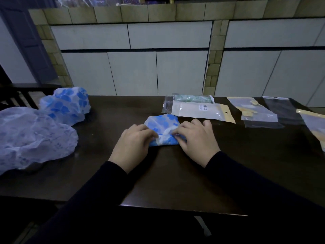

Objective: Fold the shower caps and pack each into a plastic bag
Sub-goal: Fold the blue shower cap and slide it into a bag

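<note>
A partly folded shower cap [162, 125], white with blue spots, lies on the dark table [175, 173] in the middle. My left hand [134, 145] pinches its near left edge with curled fingers. My right hand [195, 138] grips the near right part, thumb and fingers curled onto the folded material. Two unfolded caps sit at the left: a blue-spotted one [66, 104] and a larger pale one [31, 136]. Behind the folded cap lies a packed plastic bag [198, 110] with a barcode label.
A bag with a green cap [192, 98] lies at the back. Several flat plastic bags [255, 110] with yellow headers are spread along the right side of the table. A tiled wall [158, 67] stands behind. The table's near edge is close to my sleeves.
</note>
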Motion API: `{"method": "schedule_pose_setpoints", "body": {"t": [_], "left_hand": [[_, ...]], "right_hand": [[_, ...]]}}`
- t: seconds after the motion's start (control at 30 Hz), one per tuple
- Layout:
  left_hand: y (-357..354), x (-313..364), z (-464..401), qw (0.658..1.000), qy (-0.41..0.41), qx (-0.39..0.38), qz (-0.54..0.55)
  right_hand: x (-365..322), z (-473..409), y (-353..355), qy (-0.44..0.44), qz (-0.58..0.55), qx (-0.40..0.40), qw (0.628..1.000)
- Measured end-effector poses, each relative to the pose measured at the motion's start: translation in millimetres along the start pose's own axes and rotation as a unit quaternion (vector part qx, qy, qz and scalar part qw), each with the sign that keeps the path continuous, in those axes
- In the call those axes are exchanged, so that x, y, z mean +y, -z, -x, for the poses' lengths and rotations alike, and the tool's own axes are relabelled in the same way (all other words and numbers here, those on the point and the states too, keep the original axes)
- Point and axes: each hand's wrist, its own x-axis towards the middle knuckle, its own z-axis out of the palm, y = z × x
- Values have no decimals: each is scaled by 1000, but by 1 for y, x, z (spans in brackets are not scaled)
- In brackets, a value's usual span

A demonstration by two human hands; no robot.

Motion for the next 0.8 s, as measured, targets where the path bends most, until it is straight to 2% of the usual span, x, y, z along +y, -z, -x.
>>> {"method": "schedule_pose_setpoints", "body": {"t": [0.17, 0.33, 0.57, 0.8], "left_hand": [[0, -4, 6, 996, 58, -52, 41], [1, -4, 4, 990, 97, -80, 59], [1, -5, 3, 989, 103, -81, 63], [1, -2, 3, 991, 95, -88, 30]], "right_hand": [[1, 2, 5, 2, 25, -69, 997], [0, 5, 6, 4, 35, -94, 995], [5, -1, 1, -52, -22, -118, 991], [12, -2, -3, -26, -16, -113, 993]]}}
